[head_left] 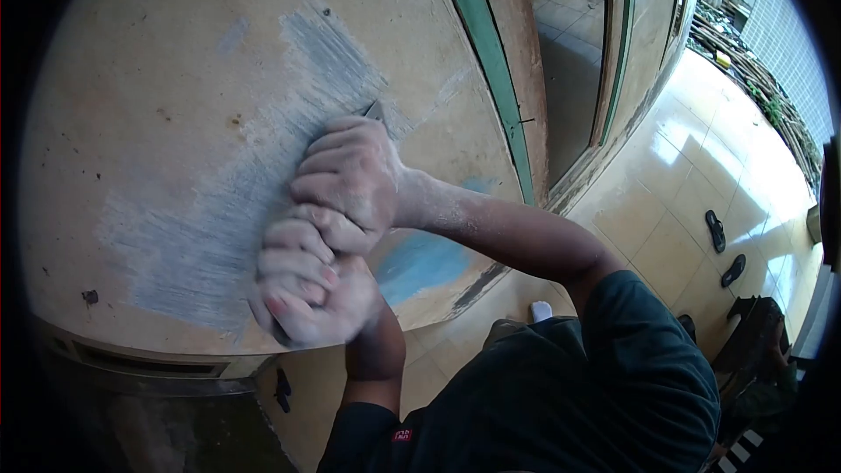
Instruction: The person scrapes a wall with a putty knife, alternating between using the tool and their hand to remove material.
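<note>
Both hands are coated in pale dust and closed one beside the other against the wall (193, 61). My right hand (350, 171) is the upper one, wrapped round a tool whose metal tip (375, 111) sticks out past the fingers. Just below and touching it, my left hand (307, 285) is also a closed fist; the tool's handle is hidden, so what lies inside this fist cannot be made out. Around the hands the wall shows a scraped grey-blue patch (193, 245), and a light blue patch (420, 263) lies beside the wrists.
A green strip (491, 52) edges the wall beside an opening. Glossy floor tiles (666, 245) on the right hold sandals (716, 231). Piled sticks (762, 79) lie farther off. At the lower right is a dark object (749, 333), with what looks like another person's arm (778, 342).
</note>
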Demonstrator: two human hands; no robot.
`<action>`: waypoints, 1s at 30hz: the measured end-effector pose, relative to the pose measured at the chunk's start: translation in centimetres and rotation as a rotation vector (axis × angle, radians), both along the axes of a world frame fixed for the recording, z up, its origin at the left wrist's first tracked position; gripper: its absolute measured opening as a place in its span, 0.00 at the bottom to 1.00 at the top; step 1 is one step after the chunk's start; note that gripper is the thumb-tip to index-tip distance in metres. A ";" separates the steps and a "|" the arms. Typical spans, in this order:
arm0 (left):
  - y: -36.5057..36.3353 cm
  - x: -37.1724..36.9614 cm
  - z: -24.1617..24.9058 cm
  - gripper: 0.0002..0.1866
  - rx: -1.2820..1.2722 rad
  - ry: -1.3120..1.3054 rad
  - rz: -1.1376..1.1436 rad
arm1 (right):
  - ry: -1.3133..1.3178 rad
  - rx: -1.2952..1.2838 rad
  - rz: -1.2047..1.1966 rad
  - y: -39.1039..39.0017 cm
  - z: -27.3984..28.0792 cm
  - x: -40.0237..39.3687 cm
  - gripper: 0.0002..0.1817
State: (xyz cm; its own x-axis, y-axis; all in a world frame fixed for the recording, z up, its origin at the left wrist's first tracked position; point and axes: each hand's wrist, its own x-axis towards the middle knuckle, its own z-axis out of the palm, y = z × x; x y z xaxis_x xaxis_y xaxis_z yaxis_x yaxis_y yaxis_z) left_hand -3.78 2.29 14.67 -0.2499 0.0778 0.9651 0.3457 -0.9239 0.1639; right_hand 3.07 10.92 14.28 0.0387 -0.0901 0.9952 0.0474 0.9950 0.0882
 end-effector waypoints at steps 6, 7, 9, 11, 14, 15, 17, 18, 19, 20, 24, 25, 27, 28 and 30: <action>-2.2 0.4 4.8 0.14 0.025 0.171 -0.379 | -0.025 -0.111 0.070 -2.9 2.4 0.3 0.14; -1.8 0.6 5.1 0.15 -0.031 0.176 -0.345 | 0.092 -0.119 0.113 -2.0 2.3 -0.4 0.14; -0.3 -0.4 5.6 0.16 -0.196 0.163 -0.233 | 0.175 -0.241 0.072 -1.3 1.4 0.0 0.12; 0.9 0.5 7.0 0.16 -0.248 0.244 -0.328 | 0.283 -0.307 0.108 -1.0 1.2 -0.1 0.10; 1.9 1.1 9.1 0.15 -0.328 0.366 -0.445 | 0.372 -0.467 0.258 -1.8 1.3 0.3 0.10; 2.1 1.3 9.8 0.14 -0.332 0.396 -0.481 | 0.337 -0.535 0.360 -2.1 1.7 0.9 0.10; 1.5 1.5 12.4 0.17 -0.416 0.328 -0.539 | 0.434 -0.501 0.422 -2.4 3.1 2.2 0.10; 1.5 1.4 13.2 0.19 -0.495 0.265 -0.609 | 0.538 -0.464 0.475 -2.5 3.4 3.0 0.10; 1.8 0.9 13.4 0.19 -0.485 0.245 -0.599 | 0.568 -0.492 0.439 -2.6 3.2 3.9 0.11; 2.3 0.3 13.5 0.18 -0.418 0.345 -0.676 | 0.598 -0.516 0.400 -2.6 3.0 4.9 0.14; 6.1 1.6 8.8 0.07 -0.451 0.528 -0.614 | 0.653 -0.538 0.402 -3.9 -0.4 6.6 0.11; 5.5 2.1 9.2 0.07 -0.445 0.526 -0.608 | 0.663 -0.565 0.352 -4.1 -0.9 6.7 0.11; 3.7 3.0 10.6 0.08 -0.098 0.582 -0.500 | 0.642 -0.588 0.305 -4.2 -1.9 7.0 0.11; 3.6 3.1 11.2 0.08 -0.097 0.585 -0.505 | 0.618 -0.626 0.250 -4.3 -2.2 7.2 0.11; 3.7 3.3 12.1 0.12 0.004 0.533 -0.493 | 0.640 -0.644 0.262 -4.3 -2.2 7.5 0.11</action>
State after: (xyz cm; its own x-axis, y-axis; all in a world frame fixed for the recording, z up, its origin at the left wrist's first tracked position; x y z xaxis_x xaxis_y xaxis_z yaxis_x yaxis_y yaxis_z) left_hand -0.48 5.97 26.73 0.3175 0.0565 0.9466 -0.0792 -0.9932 0.0859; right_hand 10.54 6.59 12.05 0.5361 0.5582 0.6333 -0.3351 0.8292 -0.4473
